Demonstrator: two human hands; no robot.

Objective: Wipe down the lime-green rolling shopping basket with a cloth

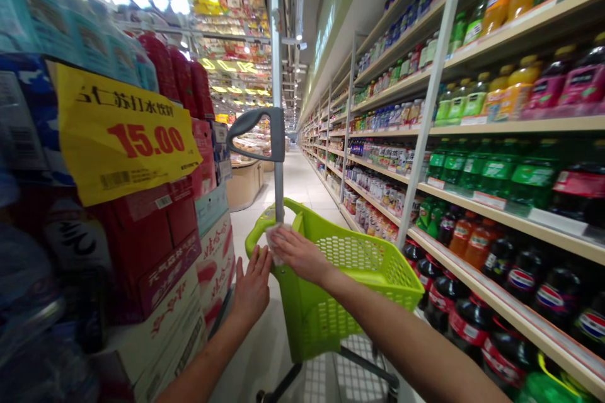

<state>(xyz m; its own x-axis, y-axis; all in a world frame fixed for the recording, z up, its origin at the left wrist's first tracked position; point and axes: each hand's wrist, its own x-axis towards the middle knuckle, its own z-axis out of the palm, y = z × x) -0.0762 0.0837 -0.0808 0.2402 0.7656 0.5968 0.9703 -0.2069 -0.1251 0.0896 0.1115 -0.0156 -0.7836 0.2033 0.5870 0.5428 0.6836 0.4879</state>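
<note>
A green shopping cart with a perforated basket stands in front of me in the aisle. My right hand presses a crumpled white wipe against the cart's green rim beside the grey upright post. Part of the wipe is hidden under the fingers. My left hand is at the near left corner of the cart, its fingers stretched out and fingertips by the green rim, with nothing in it. Above both hands, a grey loop handle is fixed to the post.
Shelves of bottled drinks line the right side, close to the basket. Stacked drink cartons with a yellow price sign rise close on my left. A tiled aisle floor runs ahead past a rounded display counter.
</note>
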